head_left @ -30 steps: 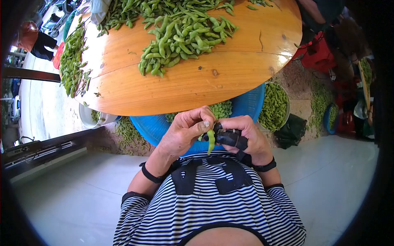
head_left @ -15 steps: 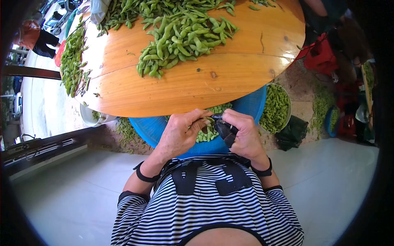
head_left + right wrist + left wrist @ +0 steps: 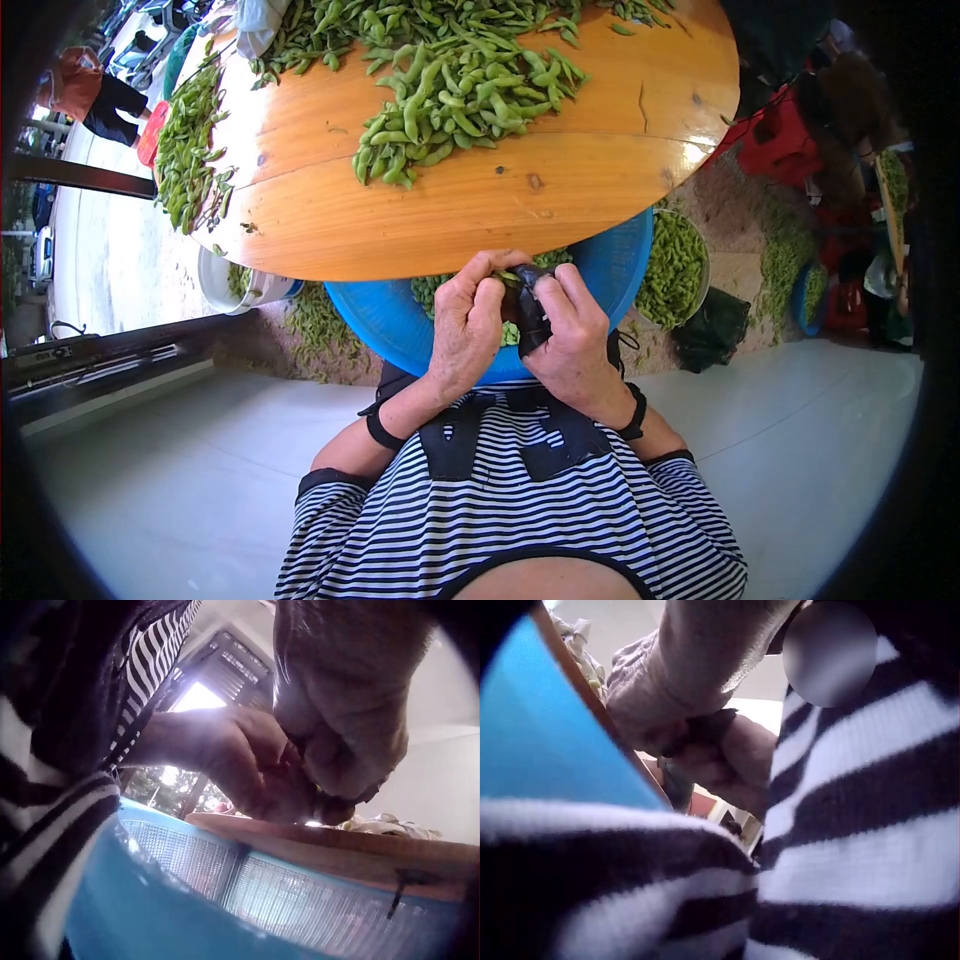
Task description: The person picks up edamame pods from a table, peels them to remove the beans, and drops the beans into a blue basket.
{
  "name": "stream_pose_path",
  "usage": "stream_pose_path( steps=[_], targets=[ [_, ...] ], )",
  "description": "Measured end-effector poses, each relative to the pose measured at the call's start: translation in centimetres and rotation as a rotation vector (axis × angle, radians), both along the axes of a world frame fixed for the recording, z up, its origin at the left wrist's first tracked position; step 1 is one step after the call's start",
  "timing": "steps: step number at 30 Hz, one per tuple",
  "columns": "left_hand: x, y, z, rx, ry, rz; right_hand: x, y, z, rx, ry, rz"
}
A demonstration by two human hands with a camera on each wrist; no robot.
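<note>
My left hand (image 3: 466,330) pinches a green soybean pod (image 3: 509,277) between thumb and forefinger, over a blue basket (image 3: 622,262). Close against it, my right hand (image 3: 578,350) has its fingers curled at the same pod, mostly hiding it. Black wrapping (image 3: 530,310) covers some of the right hand's digits. Shelled green beans (image 3: 510,334) show in the basket below. Both wrist views catch the two hands meeting above the basket, dark and backlit; the left hand (image 3: 240,754) reaches in from the left in the right wrist view.
A wooden table (image 3: 330,235) overhangs the basket's far side and carries a heap of pods (image 3: 455,105), with another heap (image 3: 190,145) at its left. A white bucket (image 3: 213,280) stands left, a tub of pods (image 3: 672,270) right, near a dark bag (image 3: 712,328).
The pod that hung below the left fingers is now mostly hidden between both hands. The right hand has turned, bringing its wrapped digits upright against the left fingertips.
</note>
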State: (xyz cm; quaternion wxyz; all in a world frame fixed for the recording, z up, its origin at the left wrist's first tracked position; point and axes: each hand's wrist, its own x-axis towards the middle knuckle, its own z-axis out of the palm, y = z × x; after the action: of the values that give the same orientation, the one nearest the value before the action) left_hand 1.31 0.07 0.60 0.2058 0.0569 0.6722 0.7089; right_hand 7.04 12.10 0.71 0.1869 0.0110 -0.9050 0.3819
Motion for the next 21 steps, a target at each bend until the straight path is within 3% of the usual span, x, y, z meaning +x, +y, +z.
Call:
stream_pose_path(
  steps=[7, 21],
  targets=[
    [0.6, 0.7, -0.2, 0.119, -0.03, 0.045, -0.2, 0.3, 0.1, 0.0, 0.047, -0.032],
    [0.7, 1.3, -1.1, 0.046, 0.059, -0.001, 0.1, 1.5, -0.4, 0.036, 0.023, -0.02]
  ],
)
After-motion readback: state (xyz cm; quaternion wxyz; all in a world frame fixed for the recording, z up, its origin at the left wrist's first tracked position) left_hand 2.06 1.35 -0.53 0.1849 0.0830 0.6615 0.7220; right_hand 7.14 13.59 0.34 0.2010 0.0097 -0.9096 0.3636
